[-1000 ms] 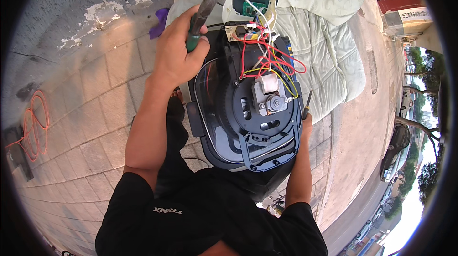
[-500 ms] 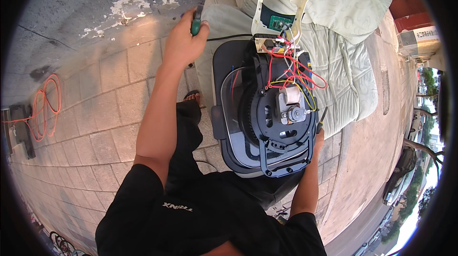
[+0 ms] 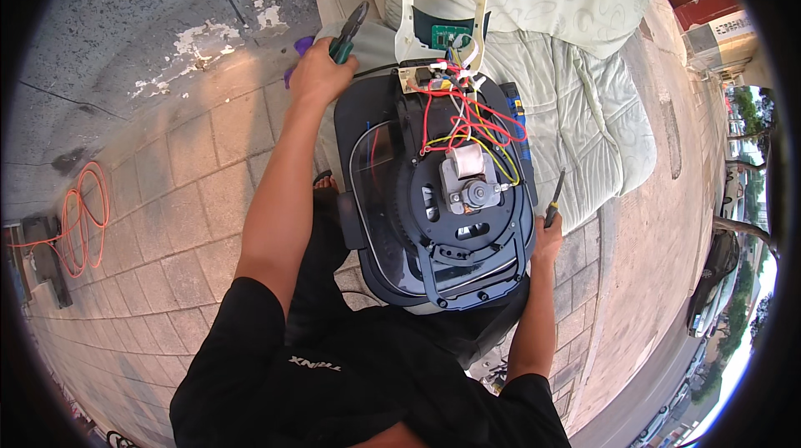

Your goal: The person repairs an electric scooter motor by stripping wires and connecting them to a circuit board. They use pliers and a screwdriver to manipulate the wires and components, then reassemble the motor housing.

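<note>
Insp. note: the person's L hand [image 3: 328, 72] is curled tight round the green handles of the pliers [image 3: 349, 33], held off the far L corner of the dark appliance [image 3: 375, 189], their dark head aimed away and slightly R. R hand [image 3: 546, 241] is closed round the yellow-and-blk handle of the screwdriver [image 3: 555, 202], near the appliance's R edge; shaft points away, over the near edge of the pale cushion [image 3: 592, 114]. Whether the R hand touches the appliance, cannot tell. Appliance sits directly in front of the person, near edge at the dk trousers, far end by the cushion's L part; support underneath hidden. On its upturned surface, R of ctr, is a small motor [image 3: 476, 189]; a blk curved bracket [image 3: 427, 273] runs along the near edge. Loose red, yellow & white wires [image 3: 488, 121] loop from the far edge twd the motor. Past the far edge, the cream ring-shaped frame [image 3: 406, 18] lies over the cushion, w/ a green circuit board [image 3: 450, 37] inside. Purple item [image 3: 302, 45], kind unclear, just beyond the L hand. Orange cord [image 3: 104, 198] coiled well apart, on the L side of the pavement [image 3: 192, 223].
</note>
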Available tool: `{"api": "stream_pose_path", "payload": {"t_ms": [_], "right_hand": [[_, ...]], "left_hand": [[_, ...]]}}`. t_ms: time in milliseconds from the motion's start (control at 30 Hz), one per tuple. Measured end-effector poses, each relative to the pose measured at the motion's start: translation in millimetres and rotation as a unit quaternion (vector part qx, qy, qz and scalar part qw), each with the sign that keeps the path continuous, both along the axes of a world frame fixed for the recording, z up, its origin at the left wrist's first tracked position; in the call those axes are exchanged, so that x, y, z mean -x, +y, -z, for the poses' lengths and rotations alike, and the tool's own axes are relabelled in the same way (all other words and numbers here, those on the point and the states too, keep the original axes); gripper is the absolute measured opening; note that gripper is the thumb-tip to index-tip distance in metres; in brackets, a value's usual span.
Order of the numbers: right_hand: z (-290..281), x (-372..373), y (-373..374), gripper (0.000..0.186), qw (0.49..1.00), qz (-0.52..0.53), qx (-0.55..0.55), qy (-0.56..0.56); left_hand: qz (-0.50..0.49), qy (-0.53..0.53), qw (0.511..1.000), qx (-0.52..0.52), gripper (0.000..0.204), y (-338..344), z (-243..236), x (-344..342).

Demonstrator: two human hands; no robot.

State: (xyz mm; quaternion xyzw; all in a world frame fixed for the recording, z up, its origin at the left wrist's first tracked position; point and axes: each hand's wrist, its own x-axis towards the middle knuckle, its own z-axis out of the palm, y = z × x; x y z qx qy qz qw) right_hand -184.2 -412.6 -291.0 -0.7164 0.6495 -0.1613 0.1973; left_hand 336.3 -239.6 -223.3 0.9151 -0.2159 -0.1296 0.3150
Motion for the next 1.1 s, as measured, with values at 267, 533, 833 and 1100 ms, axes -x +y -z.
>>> {"api": "stream_pose_path", "payload": {"t_ms": [267,533,833,1100], "right_hand": [[4,2,-3,0.054,1.000,-0.007,0.007,-0.007],[-17,-14,12,0.049,0.999,-0.017,0.035,-0.028],[-74,-23,40,0.042,0.980,-0.117,0.143,-0.067],[-199,-12,136,0.050,0.957,-0.225,0.140,-0.121]], "left_hand": [[0.048,-0.124,0.989,0.069,0.065,-18,68,-20],[0.030,-0.008,0.977,0.213,0.050,-10,59,-30],[-0.014,-0.037,0.932,0.359,0.039,2,7,-14],[0.177,-0.028,0.789,0.588,0.024,67,-148,165]]}}
